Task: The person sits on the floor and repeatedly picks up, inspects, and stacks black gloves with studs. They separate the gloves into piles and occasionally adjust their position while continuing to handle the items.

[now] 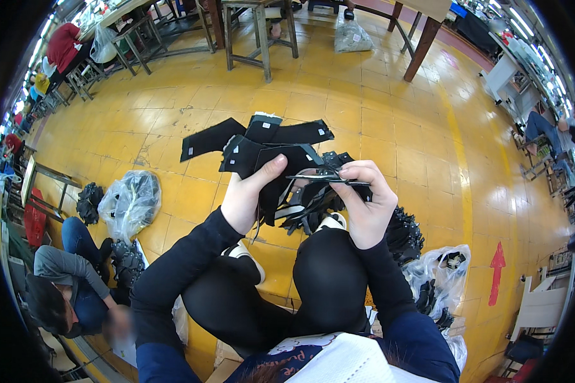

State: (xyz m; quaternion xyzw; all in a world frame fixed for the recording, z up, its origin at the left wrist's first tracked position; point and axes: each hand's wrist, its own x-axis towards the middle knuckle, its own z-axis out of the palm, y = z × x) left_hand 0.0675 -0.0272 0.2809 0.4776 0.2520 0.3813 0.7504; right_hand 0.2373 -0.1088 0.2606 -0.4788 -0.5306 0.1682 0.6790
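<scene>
My left hand is closed on a fanned bunch of black fabric pieces, with the thumb lying across the top one. Several of these flat pieces carry small white stickers near their ends. To the right of it, my right hand pinches a thin black piece between thumb and fingers, seen nearly edge-on beside the bunch. Further black pieces and strips show below and between both hands. Whether they hang from my grip or lie on the floor, I cannot tell.
Black pieces are heaped beside my right leg, near a clear plastic bag. Another clear bag stands at left, near a seated person. Wooden stools and tables line the far side of the yellow tiled floor.
</scene>
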